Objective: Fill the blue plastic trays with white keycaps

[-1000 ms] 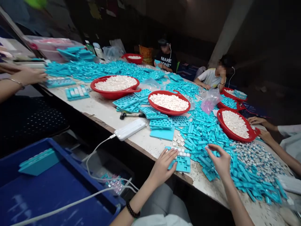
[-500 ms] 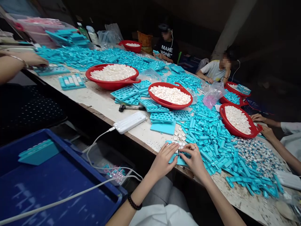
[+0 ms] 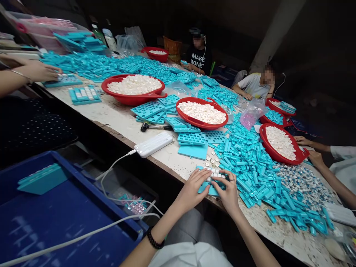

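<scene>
On the table edge before me lies a blue slotted panel (image 3: pixel 204 187) with white square caps (image 3: pixel 215 171) seated in rows, looking like a small keyboard. My left hand (image 3: pixel 194 183) lies over its left side, fingers stretched across the far part and thumb at the near edge, holding it. Over the right side, my right hand (image 3: pixel 228 189) has thumb and index finger closed around the end of a row of caps; which cap they touch is partly hidden. A few loose white caps (image 3: pixel 213 159) sit just beyond the panel.
Beyond stand red bowls (image 3: pixel 202 124) of white caps and stacked blue panels (image 3: pixel 191 138). Blue pieces (image 3: pixel 250 167) heap to the right. A white power bank (image 3: pixel 154 144), a hammer (image 3: pixel 144 127) and a blue crate (image 3: pixel 91 207) are leftward. Co-workers' hands (image 3: pixel 46 72) work at both sides.
My right fingers have spread from a tight pinch and shifted slightly outward, showing more white caps on the panel. My left hand stays. The co-worker's hand at left has moved slightly right.
</scene>
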A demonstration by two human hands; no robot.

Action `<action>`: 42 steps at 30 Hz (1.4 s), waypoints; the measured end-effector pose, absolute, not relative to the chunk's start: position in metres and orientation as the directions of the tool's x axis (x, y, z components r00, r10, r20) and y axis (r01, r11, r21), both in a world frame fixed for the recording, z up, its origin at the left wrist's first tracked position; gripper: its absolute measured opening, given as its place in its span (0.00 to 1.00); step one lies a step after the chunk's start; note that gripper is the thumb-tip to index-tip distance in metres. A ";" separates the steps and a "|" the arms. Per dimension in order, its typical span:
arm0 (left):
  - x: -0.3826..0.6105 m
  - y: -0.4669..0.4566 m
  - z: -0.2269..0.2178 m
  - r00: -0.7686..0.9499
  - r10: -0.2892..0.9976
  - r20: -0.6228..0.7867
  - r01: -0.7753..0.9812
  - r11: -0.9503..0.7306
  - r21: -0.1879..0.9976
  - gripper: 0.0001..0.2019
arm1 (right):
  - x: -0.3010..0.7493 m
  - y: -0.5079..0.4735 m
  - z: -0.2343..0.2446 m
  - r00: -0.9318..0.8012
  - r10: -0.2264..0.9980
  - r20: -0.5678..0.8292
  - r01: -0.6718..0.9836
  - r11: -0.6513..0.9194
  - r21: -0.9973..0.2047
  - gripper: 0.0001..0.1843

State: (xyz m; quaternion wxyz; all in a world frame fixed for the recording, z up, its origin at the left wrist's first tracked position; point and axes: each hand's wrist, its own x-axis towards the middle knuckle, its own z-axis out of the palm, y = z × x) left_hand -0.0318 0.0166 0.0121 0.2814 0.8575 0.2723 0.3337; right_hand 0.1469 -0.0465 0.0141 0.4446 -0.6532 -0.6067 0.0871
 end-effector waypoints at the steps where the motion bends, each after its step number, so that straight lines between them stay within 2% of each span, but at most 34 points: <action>1: -0.033 0.018 0.014 0.611 0.681 0.404 0.266 -0.657 0.705 0.21 | 0.147 -0.047 0.014 0.261 0.865 0.428 0.712 0.127 -0.691 0.08; 4: -0.033 0.028 0.022 0.526 0.770 0.361 0.244 -0.544 0.803 0.16 | 0.149 -0.046 0.013 0.268 0.870 0.414 0.706 0.115 -0.699 0.07; 6: -0.029 0.041 0.029 0.485 0.798 0.358 0.267 -0.524 0.809 0.15 | 0.150 -0.045 0.013 0.256 0.878 0.405 0.712 0.112 -0.693 0.07; 8: -0.019 0.059 0.037 0.489 0.794 0.361 0.366 -0.563 0.741 0.14 | 0.152 -0.044 0.013 0.243 0.881 0.407 0.725 0.114 -0.679 0.06; 10: -0.003 0.079 0.044 0.528 0.777 0.342 0.502 -0.611 0.612 0.13 | 0.153 -0.043 0.013 0.228 0.880 0.416 0.739 0.122 -0.663 0.05; 12: 0.015 0.098 0.048 0.554 0.767 0.323 0.557 -0.630 0.541 0.13 | 0.153 -0.042 0.014 0.212 0.876 0.433 0.754 0.135 -0.643 0.04; 17: 0.052 0.126 0.049 0.615 0.741 0.270 0.600 -0.662 0.449 0.09 | 0.150 -0.045 0.015 0.187 0.847 0.497 0.806 0.157 -0.571 0.05; 21: 0.062 0.128 0.049 0.619 0.749 0.237 0.620 -0.651 0.437 0.06 | 0.148 -0.046 0.016 0.165 0.825 0.540 0.831 0.179 -0.528 0.05; 24: 0.061 0.126 0.051 0.601 0.765 0.233 0.611 -0.627 0.483 0.09 | 0.148 -0.045 0.016 0.160 0.827 0.538 0.832 0.180 -0.524 0.05; 28: 0.052 0.125 0.055 0.555 0.795 0.246 0.548 -0.571 0.611 0.08 | 0.148 -0.045 0.015 0.179 0.850 0.496 0.815 0.154 -0.558 0.05; 30: 0.043 0.123 0.057 0.542 0.803 0.248 0.475 -0.537 0.697 0.09 | 0.148 -0.045 0.014 0.189 0.851 0.489 0.800 0.155 -0.580 0.05; 35: 0.018 0.096 0.061 0.613 0.763 0.205 0.208 -0.407 0.890 0.17 | 0.148 -0.047 0.022 0.280 0.783 0.555 0.742 0.191 -0.643 0.09; 38: 0.002 0.068 0.060 0.700 0.702 0.130 0.060 -0.239 0.969 0.21 | 0.150 -0.046 0.034 0.249 0.753 0.609 0.735 0.262 -0.625 0.14; 42: -0.011 0.044 0.057 0.725 0.688 -0.018 -0.105 0.137 0.985 0.26 | 0.153 -0.045 0.044 0.093 0.781 0.618 0.689 0.398 -0.606 0.10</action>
